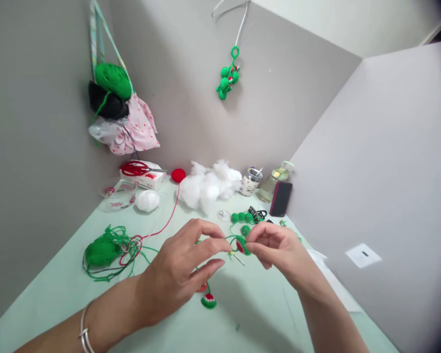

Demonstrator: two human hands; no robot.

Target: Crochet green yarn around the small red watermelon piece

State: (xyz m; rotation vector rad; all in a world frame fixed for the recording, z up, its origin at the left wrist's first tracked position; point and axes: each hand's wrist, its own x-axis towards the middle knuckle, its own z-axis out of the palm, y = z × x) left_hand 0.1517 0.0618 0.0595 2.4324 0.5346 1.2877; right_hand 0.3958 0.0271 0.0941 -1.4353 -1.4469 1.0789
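Observation:
My right hand [275, 247] pinches a small crocheted watermelon slice [243, 245], green with a red face, between thumb and fingertips. My left hand [185, 262] is curled beside it, its fingertips at the green yarn [233, 238] that runs from the slice; the exact grip is partly hidden. Just below the left fingertips, a thin metal tool [238, 259] with a yellow bit at its upper end points down to the right; whether it is a hook or a needle I cannot tell. Another watermelon slice [208, 301] lies on the table under my left hand, on a green strand.
Loose green yarn [103, 249] tangles at left. Behind are white stuffing [209, 185], a red yarn ball [178, 175], a white ball [147, 200], red scissors [135, 168], a pen cup [250, 182], a phone [281, 199] and green crocheted balls [241, 217]. A crocheted hanging [226, 82] hangs above.

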